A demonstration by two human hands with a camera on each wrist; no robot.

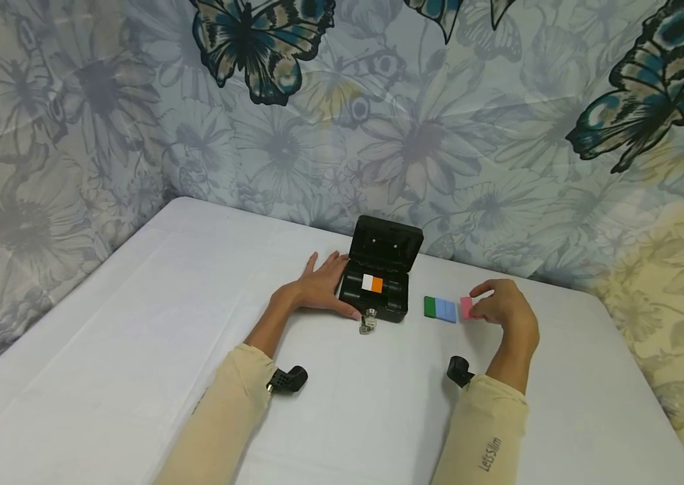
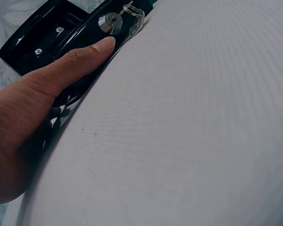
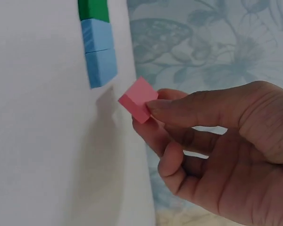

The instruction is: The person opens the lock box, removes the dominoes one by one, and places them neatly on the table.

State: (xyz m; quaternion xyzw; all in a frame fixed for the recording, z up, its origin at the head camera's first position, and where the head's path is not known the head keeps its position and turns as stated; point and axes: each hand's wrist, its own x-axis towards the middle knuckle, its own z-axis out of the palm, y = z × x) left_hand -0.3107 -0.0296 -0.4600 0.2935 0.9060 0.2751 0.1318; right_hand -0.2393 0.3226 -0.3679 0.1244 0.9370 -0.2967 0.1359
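Note:
A black lockable cash box point(image 1: 373, 311) stands with its lid raised, a white block point(image 1: 367, 281) and an orange block point(image 1: 377, 285) inside. My left hand point(image 1: 322, 285) rests along the box's left side, its thumb lying on the front near the lock point(image 2: 110, 22), where keys point(image 2: 135, 14) hang. Between thumb and fingers my right hand point(image 1: 504, 306) pinches a pink block point(image 3: 137, 98), lifted off the table. Left of it, a green block point(image 1: 429, 306) and two light blue blocks point(image 1: 446, 310) lie side by side in a row.
A white cloth covers the table point(image 1: 342, 411). Behind it hangs a butterfly and flower print fabric point(image 1: 427, 141), close to the box's raised lid point(image 1: 387, 242). Small black cameras point(image 1: 289, 379) are strapped at both sleeves.

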